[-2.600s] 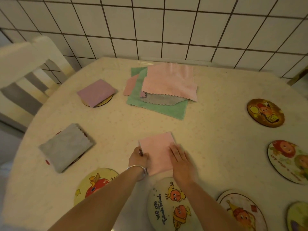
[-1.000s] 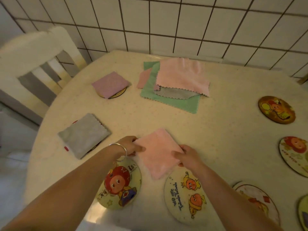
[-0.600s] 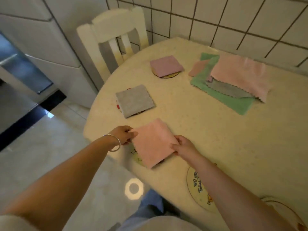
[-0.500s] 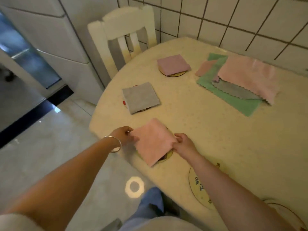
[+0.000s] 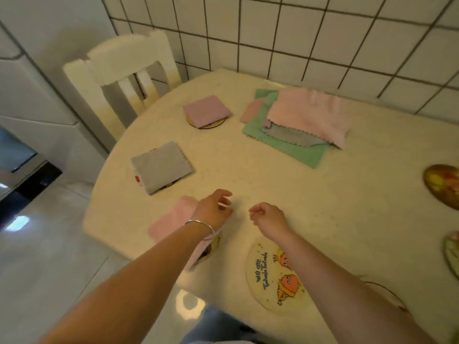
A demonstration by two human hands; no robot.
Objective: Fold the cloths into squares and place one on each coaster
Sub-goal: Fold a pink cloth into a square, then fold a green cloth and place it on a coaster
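Pink cloth (image 5: 173,219) lies folded under empty left hand (image 5: 213,209).

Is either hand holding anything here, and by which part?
Nothing is held. The left hand and right hand hover loosely curled above the folded pink cloth square.

- Soft matt cloth, pinked edges: grey square (image 5: 161,167), mauve square (image 5: 206,111), pink square (image 5: 173,219), loose pile (image 5: 298,122).
- Smooth speckled cream table (image 5: 285,184), faint sheen.
- Glossy printed coaster (image 5: 270,274).
- Thin shiny metal bangle (image 5: 200,224).
- White painted chair (image 5: 119,70), matt.
- Glazed wall tiles (image 5: 298,33), dark grout.
- Polished, reflective floor (image 5: 49,256).
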